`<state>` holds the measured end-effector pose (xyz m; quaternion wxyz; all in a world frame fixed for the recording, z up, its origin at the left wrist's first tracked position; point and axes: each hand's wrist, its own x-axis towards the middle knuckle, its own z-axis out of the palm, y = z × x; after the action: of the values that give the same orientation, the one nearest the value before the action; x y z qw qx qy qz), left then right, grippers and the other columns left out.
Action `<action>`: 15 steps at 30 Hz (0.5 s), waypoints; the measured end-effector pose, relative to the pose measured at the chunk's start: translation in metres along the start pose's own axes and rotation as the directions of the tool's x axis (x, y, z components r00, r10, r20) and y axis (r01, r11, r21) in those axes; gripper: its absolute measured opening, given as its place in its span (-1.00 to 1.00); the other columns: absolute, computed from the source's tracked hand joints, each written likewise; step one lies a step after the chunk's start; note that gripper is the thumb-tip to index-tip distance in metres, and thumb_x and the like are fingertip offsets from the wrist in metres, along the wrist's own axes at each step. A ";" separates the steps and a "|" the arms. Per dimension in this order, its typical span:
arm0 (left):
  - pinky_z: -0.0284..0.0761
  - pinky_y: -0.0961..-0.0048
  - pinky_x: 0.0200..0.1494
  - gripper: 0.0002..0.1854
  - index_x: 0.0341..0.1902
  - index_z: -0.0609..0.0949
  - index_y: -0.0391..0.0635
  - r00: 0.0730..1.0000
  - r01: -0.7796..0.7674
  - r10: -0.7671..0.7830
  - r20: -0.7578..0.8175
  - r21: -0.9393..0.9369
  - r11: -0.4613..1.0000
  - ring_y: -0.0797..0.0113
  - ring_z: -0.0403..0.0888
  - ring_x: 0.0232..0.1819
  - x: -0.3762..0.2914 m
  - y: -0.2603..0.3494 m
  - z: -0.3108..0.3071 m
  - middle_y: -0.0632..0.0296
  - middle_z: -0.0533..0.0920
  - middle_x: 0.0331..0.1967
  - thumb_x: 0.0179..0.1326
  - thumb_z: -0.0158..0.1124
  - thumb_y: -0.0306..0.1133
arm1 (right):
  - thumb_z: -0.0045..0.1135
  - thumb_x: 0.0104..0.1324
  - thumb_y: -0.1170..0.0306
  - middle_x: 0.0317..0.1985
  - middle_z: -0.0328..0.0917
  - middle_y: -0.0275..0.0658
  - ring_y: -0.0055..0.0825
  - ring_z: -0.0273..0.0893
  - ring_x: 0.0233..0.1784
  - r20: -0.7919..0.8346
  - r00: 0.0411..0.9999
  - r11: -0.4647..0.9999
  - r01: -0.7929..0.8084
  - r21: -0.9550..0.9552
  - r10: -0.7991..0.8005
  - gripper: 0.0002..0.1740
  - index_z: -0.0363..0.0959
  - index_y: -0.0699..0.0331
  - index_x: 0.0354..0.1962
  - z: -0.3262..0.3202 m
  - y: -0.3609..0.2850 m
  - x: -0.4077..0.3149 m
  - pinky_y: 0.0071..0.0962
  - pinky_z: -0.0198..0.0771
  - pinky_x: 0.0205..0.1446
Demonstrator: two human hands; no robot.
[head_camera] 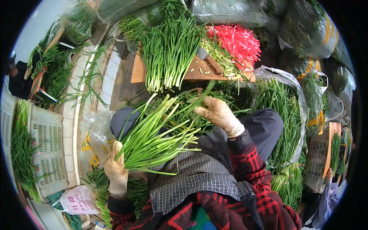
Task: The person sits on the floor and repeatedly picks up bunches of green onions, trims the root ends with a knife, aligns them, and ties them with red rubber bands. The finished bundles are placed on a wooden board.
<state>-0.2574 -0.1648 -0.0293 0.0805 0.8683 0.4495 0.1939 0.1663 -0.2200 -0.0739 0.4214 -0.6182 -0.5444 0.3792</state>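
Observation:
My left hand (117, 168), in a pale glove, grips a loose bunch of garlic chives (156, 141). Their pale stem ends fan out up and to the right above my lap. My right hand (220, 115), gloved too, is beyond the stem ends, apart from the bunch. A blurred green leaf (207, 89) shows between its thumb and fingers. Loose chive leaves (187, 115) lie heaped between my knees. In front, a wooden board (192, 75) bears a large pile of chives (172, 51), a knife with a wooden handle (213, 64) and cut stem bits (222, 57).
Red plastic ties (237, 43) lie on the board's right. An open plastic bag of chives (280, 115) stands by my right knee, with tied bundles (289, 181) nearer me. Left are a plastic crate (47, 146) and a white bag (79, 199). Another person's hand (329, 174) shows far right.

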 end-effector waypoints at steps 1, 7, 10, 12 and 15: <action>0.53 0.33 0.20 -0.49 0.33 0.54 -0.16 0.999 -0.051 0.051 0.007 0.051 0.997 0.01 0.61 0.22 0.001 0.000 0.001 0.00 0.57 0.28 0.29 0.32 -0.46 | 0.34 0.35 0.22 0.01 0.63 -0.19 -0.48 0.55 0.08 0.043 0.999 0.999 0.029 -0.023 -0.028 -0.45 0.49 0.32 0.20 0.003 -0.002 0.002 -0.43 0.45 0.20; 0.54 0.35 0.19 -0.27 0.41 0.44 -0.22 0.996 -0.086 0.089 0.020 -0.126 0.988 0.06 0.63 0.19 0.006 0.011 0.002 0.02 0.59 0.25 0.11 0.46 -0.46 | 0.41 0.22 -0.06 0.15 0.59 -0.02 -0.25 0.58 0.14 0.565 0.824 0.993 -0.099 0.058 0.049 -0.19 0.43 0.28 0.25 0.042 -0.010 0.042 -0.25 0.45 0.24; 0.54 0.33 0.20 -0.19 0.43 0.40 -0.26 0.991 -0.105 0.115 0.062 -0.141 0.984 0.08 0.63 0.18 0.007 0.017 -0.001 -0.01 0.60 0.23 0.07 0.50 -0.44 | 0.27 0.36 0.18 -0.06 0.67 -0.18 -0.32 0.57 -0.08 0.415 0.897 0.979 0.075 0.191 -0.150 -0.54 0.54 0.28 0.10 0.065 -0.008 0.040 -0.31 0.51 0.09; 0.54 0.32 0.19 -0.17 0.43 0.39 -0.27 0.987 -0.140 0.146 0.069 -0.080 0.987 0.06 0.63 0.20 0.006 0.017 -0.003 -0.04 0.59 0.24 0.05 0.52 -0.39 | 0.19 0.39 0.31 -0.29 0.68 -0.31 -0.50 0.52 -0.32 0.305 0.936 0.916 -0.270 0.298 0.177 -0.76 0.64 0.24 -0.08 0.062 0.002 0.037 -0.45 0.50 -0.15; 0.55 0.32 0.18 -0.16 0.40 0.42 -0.25 0.980 -0.198 0.198 0.020 0.000 0.980 0.00 0.61 0.23 0.003 0.011 -0.008 -0.07 0.58 0.25 0.02 0.55 -0.27 | 0.14 0.40 0.31 -0.51 0.53 -0.57 -0.80 0.20 -0.59 -0.023 0.992 0.677 -0.068 0.732 0.125 -0.81 0.69 0.18 -0.25 0.025 0.022 0.032 -0.74 0.05 -0.49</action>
<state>-0.2513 -0.1690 -0.0181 0.0646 0.9106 0.3603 0.1919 0.1549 -0.1870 -0.1035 0.6312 -0.4401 -0.2997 0.5640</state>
